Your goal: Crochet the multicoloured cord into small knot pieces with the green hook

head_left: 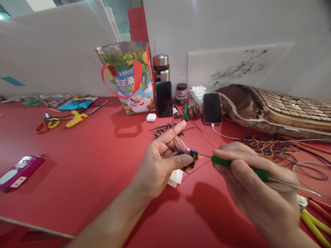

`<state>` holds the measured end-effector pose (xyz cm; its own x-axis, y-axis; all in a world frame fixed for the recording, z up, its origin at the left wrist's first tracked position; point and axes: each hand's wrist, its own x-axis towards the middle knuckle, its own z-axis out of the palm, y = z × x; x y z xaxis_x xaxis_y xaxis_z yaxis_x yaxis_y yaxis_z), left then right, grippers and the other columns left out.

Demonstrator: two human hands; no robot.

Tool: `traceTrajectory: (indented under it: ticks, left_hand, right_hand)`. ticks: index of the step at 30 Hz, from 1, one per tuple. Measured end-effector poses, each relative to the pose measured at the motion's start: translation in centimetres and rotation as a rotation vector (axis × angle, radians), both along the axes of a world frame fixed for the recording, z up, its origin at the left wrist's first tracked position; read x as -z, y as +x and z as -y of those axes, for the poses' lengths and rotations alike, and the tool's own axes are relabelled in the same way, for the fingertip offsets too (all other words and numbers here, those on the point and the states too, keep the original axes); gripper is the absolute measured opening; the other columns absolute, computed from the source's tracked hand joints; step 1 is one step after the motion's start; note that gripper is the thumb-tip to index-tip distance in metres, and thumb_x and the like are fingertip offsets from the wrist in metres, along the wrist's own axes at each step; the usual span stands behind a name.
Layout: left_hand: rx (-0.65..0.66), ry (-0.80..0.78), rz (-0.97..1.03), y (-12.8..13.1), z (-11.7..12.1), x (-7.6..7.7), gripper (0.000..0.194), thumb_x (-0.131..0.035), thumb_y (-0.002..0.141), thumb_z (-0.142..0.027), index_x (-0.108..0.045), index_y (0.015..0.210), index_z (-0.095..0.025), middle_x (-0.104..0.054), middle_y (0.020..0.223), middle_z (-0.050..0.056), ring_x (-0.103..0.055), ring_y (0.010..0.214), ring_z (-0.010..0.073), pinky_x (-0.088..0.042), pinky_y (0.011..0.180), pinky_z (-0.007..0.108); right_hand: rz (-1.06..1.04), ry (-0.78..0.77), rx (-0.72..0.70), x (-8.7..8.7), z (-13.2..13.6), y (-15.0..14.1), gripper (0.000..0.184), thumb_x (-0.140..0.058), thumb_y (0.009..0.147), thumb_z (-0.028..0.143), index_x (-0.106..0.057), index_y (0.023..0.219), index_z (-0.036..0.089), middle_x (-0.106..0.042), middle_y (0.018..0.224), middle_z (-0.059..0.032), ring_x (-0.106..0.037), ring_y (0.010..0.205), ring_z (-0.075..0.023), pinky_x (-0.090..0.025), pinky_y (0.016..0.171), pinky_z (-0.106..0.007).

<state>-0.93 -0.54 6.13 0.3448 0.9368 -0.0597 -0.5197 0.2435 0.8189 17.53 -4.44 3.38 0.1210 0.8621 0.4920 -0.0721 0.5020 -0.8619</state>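
Note:
My left hand (165,155) pinches a small dark multicolour crochet piece (190,165) between thumb and fingers. A strand of yarn (176,135) runs over its raised forefinger. In my right hand (258,182) is a crochet hook (240,167) with a green handle, held like a pen. The hook's metal shaft points left, and its tip is at the top edge of the crochet piece, by the yarn. Just beneath lies a scrap of white paper (176,178). Behind my left hand rest several small crocheted balls (163,128) in the same dark and orange yarn.
At the back stand a printed carrier bag (134,82), a steel flask (161,65), two phones (163,99) (212,108) and a jar (181,92). Tangled yarn (269,146) and yellow-handled pliers (314,224) lie right. A glue gun (76,119) and magenta device (22,172) lie left.

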Motion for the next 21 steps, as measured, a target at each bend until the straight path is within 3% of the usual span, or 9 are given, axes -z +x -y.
traceTrajectory:
  ticks: [13,21]
  left_hand:
    - [0.070,0.032,0.035,-0.3,0.1,0.3,0.076,-0.093,0.073,-0.009,-0.068,0.144,-0.017,-0.069,0.072,-0.004,-0.068,0.061,0.0082,-0.055,0.060,0.016]
    - [0.128,0.026,0.073,-0.3,0.0,0.6,0.059,-0.091,0.073,-0.006,-0.079,0.129,-0.019,-0.070,0.072,-0.002,-0.068,0.060,0.0084,-0.057,0.060,0.016]
  right_hand:
    - [-0.034,0.032,-0.016,-1.0,-0.3,0.7,0.011,-0.081,0.093,0.029,-0.090,0.098,0.028,-0.076,0.075,-0.0069,-0.068,0.071,-0.0198,-0.055,0.056,-0.030]
    - [-0.017,-0.025,-0.039,-2.0,0.3,1.3,0.010,-0.081,0.093,0.030,-0.090,0.097,0.034,-0.075,0.074,-0.0056,-0.066,0.071,-0.0193,-0.056,0.058,-0.030]
